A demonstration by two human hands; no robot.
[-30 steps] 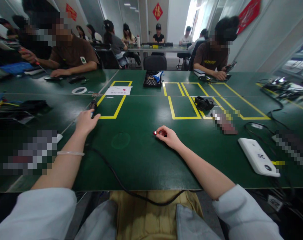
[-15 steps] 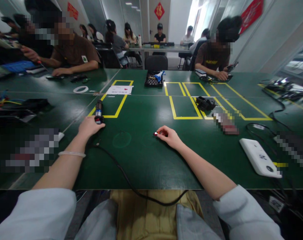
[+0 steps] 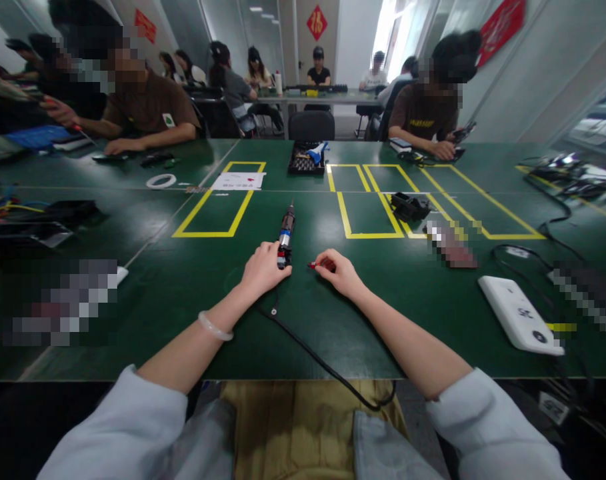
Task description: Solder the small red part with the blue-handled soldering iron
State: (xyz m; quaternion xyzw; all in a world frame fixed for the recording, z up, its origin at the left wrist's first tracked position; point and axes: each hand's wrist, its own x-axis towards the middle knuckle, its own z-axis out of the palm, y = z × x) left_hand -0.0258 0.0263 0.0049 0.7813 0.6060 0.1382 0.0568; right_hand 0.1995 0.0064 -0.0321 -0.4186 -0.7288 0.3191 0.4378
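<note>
My left hand is closed around the rear of an electric screwdriver, whose inner parts lie bare: a silver and blue motor section, with black and red parts near my fingers. Its slim bit points away from me, and a black cable trails from its rear over the table edge. Just to the right, my right hand rests at the table, thumb and fingertips pinching a small red piece. Most of that piece is hidden by the fingers. The two hands are a short gap apart.
On the green table are yellow tape outlines, a black plastic part, a white power bank, a roll of white tape, a paper label and a black tray. Two people work across the table.
My left hand has moved right with the screwdriver, from beside the left tape outline to near my right hand. The cable shifted along. My right hand stays almost in place.
</note>
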